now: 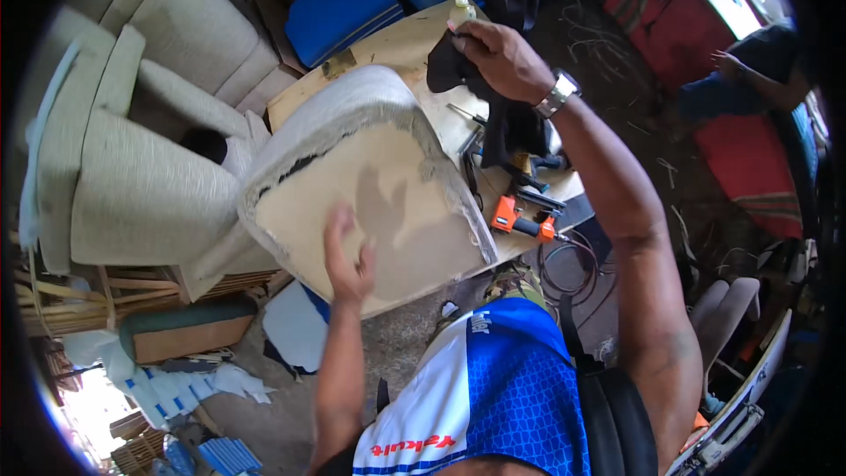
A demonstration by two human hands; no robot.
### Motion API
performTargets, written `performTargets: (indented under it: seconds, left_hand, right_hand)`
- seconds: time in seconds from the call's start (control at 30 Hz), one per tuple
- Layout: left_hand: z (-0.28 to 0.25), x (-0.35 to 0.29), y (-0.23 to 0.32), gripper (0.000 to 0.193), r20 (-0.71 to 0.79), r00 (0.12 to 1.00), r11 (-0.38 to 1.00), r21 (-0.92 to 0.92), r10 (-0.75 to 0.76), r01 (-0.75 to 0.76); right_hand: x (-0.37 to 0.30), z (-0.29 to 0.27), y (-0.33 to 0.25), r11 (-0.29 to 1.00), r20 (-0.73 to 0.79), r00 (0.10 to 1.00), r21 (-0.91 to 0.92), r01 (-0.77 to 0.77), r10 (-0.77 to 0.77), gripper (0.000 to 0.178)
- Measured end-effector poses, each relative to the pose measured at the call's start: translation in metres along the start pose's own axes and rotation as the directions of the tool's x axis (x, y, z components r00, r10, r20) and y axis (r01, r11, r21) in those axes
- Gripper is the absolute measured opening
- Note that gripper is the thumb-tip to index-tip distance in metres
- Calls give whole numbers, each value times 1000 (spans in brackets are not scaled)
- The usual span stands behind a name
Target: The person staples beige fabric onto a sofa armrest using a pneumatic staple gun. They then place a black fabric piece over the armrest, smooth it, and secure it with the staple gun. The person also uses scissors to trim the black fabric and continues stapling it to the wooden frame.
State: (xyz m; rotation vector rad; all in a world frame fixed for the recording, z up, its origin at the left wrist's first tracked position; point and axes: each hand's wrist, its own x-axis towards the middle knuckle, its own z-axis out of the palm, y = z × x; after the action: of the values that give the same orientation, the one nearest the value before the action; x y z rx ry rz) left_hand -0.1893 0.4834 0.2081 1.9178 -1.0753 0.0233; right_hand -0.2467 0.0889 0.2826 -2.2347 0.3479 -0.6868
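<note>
My right hand (507, 62) is raised over the far right of the worktable (401, 22), its fingers pinched on a piece of black cloth (520, 128) that hangs down over the tools. Below and to the left lies a grey upholstered seat piece (352, 92) with its bare tan board (352, 176) facing up. Fabric edges are folded round the board's rim. My left hand (348, 256) hovers over this board near its front edge, fingers apart and slightly blurred, with nothing in it. An orange and black staple gun (526, 217) rests on the table right of the seat piece.
Beside the staple gun are a screwdriver (467, 115) and a coiled air hose (573, 264). A small bottle (461, 11) stands at the table's far end. Beige sofas (150, 185) crowd the left. Blue cushions (339, 18) sit behind. Another person (767, 70) is at the far right.
</note>
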Motion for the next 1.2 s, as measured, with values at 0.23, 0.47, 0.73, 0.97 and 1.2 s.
performTargets:
  seconds: [0.23, 0.47, 0.73, 0.97, 1.2]
  left_hand:
    - [-66, 110, 147, 84, -32, 828, 816, -155, 559, -557]
    - [-164, 60, 202, 21, 146, 886, 892, -180, 440, -414]
    - [-307, -5, 180, 25, -198, 896, 785, 579, 398, -221]
    - [-276, -227, 27, 21, -423, 903, 735, 589, -73, 335]
    - [-88, -735, -10, 30, 384, 300, 486, 730, -873, 481]
  right_hand:
    - [-93, -34, -230, 916, 140, 909, -30, 400, -392, 30]
    - [-156, -60, -303, 731, 108, 939, -601, 324, -328, 33]
    - [-172, -75, -191, 597, -106, 994, -796, -101, 28, 42]
    - [-280, -12, -64, 781, -116, 965, -613, 116, -234, 30]
    - [-678, 112, 89, 775, 763, 258, -627, 76, 593, 32]
